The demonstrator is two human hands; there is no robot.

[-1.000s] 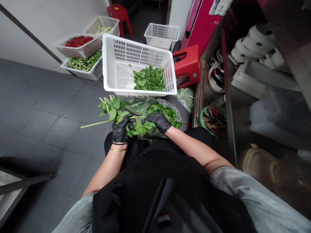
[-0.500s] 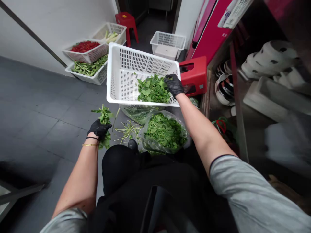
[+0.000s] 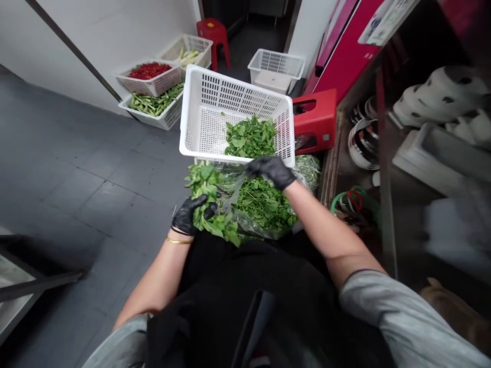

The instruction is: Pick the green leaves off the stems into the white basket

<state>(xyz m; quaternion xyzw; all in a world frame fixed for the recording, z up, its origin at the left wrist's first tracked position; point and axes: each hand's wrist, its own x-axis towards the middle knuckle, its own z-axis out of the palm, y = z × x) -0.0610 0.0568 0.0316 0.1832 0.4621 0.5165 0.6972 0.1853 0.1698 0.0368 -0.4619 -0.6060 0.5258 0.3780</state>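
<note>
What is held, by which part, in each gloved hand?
Left hand: bunch of leafy green sprigs, gripped mid-stem. Right hand, over the clear plastic bag: nothing visible.

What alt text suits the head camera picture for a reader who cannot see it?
A gloved left hand grips a bunch of leafy stems; the gloved right hand is over a plastic bag of greens, beside a white basket holding loose leaves.
</note>
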